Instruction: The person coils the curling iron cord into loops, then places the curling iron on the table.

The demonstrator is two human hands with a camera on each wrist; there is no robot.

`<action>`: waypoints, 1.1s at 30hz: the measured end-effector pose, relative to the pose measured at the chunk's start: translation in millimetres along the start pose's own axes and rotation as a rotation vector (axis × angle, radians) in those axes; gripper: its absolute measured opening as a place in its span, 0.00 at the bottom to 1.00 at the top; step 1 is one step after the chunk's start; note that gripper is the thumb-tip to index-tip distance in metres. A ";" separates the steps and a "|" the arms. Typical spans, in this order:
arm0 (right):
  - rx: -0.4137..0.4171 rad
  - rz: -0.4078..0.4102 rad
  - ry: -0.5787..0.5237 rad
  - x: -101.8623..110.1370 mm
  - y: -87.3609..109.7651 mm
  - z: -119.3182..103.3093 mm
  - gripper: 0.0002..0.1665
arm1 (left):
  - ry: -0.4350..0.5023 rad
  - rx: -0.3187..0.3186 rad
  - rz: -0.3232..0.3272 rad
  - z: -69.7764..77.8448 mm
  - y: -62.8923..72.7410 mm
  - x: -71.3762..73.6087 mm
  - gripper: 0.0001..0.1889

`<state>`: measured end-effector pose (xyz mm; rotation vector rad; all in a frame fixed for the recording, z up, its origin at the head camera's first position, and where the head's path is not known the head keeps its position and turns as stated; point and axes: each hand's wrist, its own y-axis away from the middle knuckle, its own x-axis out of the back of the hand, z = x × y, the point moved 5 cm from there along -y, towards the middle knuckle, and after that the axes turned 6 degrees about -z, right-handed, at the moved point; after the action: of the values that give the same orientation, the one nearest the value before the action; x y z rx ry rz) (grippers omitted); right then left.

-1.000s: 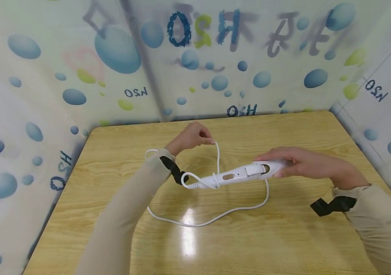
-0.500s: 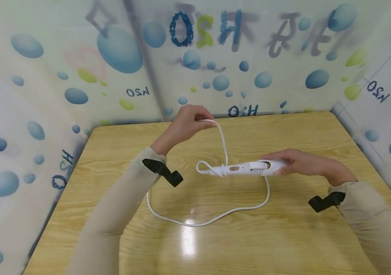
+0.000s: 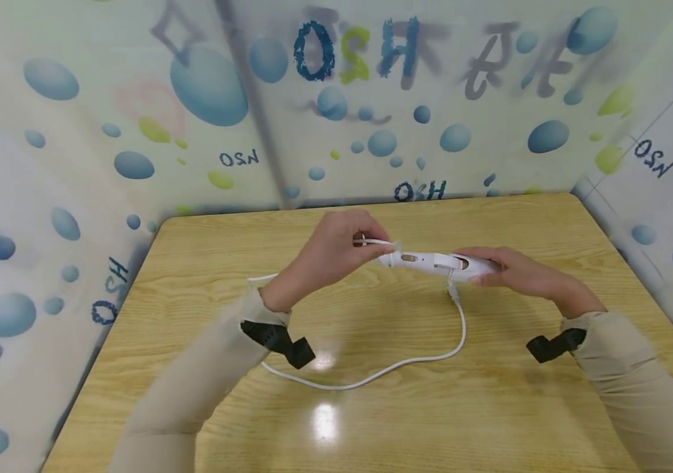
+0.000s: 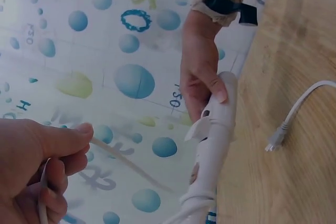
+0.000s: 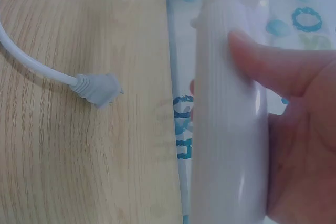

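A white curling iron with a lever and gold-toned button area is held above the table, tilted slightly down to the right. My right hand grips its thick right end, thumb on the near side in the right wrist view. Its white cord is wrapped round the narrow left end. My left hand pinches the cord between thumb and fingertips, close to that end. In the left wrist view a length of cord also runs through the curled fingers. The two-pronged plug lies on the wood below the iron.
The wooden table has the rest of the cord in a wide curve on it. Behind and beside it rise pale walls printed with blue and green drops. Black straps with small devices circle both sleeves.
My left hand first lifted the cord up and away, then came down and right to the iron's narrow end. The iron has risen away from me, its left end tilting up; the right hand keeps its grip.
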<state>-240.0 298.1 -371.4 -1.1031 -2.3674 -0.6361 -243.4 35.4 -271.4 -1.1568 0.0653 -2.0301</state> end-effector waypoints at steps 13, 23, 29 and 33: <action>0.031 0.158 0.011 15.9 8.4 -5.9 0.32 | 0.141 0.132 -0.098 -23.7 34.7 -46.9 0.09; 0.059 0.163 -0.049 18.8 14.7 -20.2 0.32 | 0.234 0.249 -0.120 -65.6 36.7 -62.5 0.10; 0.119 0.103 -0.105 14.7 17.7 -26.8 0.33 | 0.304 0.293 -0.185 -87.9 25.4 -61.8 0.10; 0.151 0.063 -0.148 12.1 20.9 -32.1 0.33 | 0.357 0.338 -0.248 -102.6 14.2 -59.4 0.11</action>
<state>-224.1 298.6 -334.6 -1.1888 -2.4471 -0.3586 -295.1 31.8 -379.0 -0.6091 -0.2475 -2.3353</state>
